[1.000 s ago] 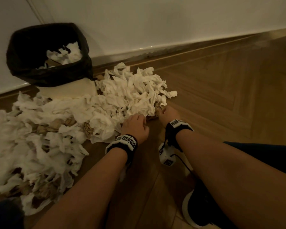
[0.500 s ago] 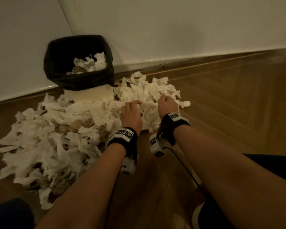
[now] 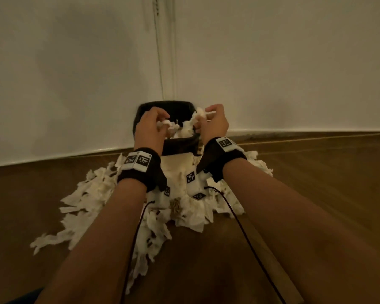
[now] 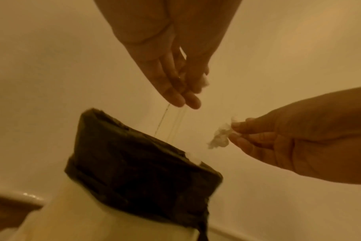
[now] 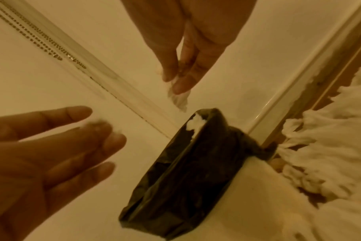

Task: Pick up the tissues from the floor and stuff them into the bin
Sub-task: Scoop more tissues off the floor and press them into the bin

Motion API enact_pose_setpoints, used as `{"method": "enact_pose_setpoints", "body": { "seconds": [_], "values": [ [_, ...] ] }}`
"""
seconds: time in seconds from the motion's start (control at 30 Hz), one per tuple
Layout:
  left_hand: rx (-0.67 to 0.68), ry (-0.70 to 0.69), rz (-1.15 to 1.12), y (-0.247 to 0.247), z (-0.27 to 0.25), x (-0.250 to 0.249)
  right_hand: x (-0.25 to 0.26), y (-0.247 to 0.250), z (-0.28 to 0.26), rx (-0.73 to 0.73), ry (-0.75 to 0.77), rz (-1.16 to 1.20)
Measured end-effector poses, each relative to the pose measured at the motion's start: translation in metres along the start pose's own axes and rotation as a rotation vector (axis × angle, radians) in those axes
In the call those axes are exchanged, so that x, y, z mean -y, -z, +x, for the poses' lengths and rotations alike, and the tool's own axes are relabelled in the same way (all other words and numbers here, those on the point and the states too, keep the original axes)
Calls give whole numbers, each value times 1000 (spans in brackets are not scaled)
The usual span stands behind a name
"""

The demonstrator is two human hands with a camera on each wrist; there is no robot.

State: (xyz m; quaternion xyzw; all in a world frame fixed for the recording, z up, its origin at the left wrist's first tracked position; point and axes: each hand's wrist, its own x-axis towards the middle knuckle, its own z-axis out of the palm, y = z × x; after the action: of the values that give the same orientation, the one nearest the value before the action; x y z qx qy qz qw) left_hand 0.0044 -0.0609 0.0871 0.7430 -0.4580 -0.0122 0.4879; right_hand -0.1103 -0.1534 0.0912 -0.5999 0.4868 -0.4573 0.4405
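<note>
The bin (image 3: pixel 178 143), white with a black liner, stands in the room corner with tissues (image 3: pixel 184 131) showing inside. Both hands hover over its mouth. My left hand (image 3: pixel 160 122) holds a small tissue scrap (image 4: pixel 204 81) at its nearly straight fingertips. My right hand (image 3: pixel 203 119) pinches a crumpled tissue (image 5: pixel 178 97) between thumb and fingers; the same tissue (image 4: pixel 220 137) shows in the left wrist view, above the bin (image 4: pixel 134 156). A large pile of white tissues (image 3: pixel 90 194) lies on the floor around the bin's base.
White walls meet behind the bin, with a pale skirting board (image 3: pixel 53 157) along a brown wood floor (image 3: pixel 316 183). More of the pile (image 5: pixel 330 146) lies right of the bin (image 5: pixel 185 171). Wrist-camera cables (image 3: pixel 239 218) hang under both forearms.
Both hands have risen from the floor pile, carrying tissues, to above the bin's mouth. My head has tipped up, so the bin sits centred and more wall shows.
</note>
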Motion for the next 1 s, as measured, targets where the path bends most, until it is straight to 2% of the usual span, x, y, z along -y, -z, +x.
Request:
{"method": "enact_pose_setpoints", "body": {
  "seconds": [0.13, 0.27, 0.37, 0.43, 0.5, 0.6, 0.67, 0.73, 0.87, 0.93, 1.0],
  "values": [
    [97, 41, 99, 12, 18, 10, 6, -35, -2, 138, 97, -208],
    [245, 5, 280, 6, 17, 26, -2, -54, -3, 366, 224, -635],
    [373, -14, 453, 1, 9, 42, -17, -63, -12, 496, 376, -934],
    [393, -31, 556, -1, 1, 49, -25, -67, -18, 511, 462, -1113],
    [369, -14, 568, -3, -3, 51, -27, -72, -22, 492, 464, -1192],
    [307, 13, 530, 2, -3, 50, -22, -80, -29, 345, 434, -1095],
    [236, 26, 491, 11, -5, 50, -14, -83, -37, 207, 479, -975],
    [160, 45, 431, 20, -12, 51, -9, -83, -48, 139, 518, -883],
    [62, 126, 367, 37, -43, 60, -14, -72, -80, 201, 563, -773],
    [93, 209, 351, 43, -64, 70, -26, -61, -97, 269, 566, -758],
    [154, 304, 348, 47, -85, 82, -45, -47, -109, 387, 473, -771]
  ]
}}
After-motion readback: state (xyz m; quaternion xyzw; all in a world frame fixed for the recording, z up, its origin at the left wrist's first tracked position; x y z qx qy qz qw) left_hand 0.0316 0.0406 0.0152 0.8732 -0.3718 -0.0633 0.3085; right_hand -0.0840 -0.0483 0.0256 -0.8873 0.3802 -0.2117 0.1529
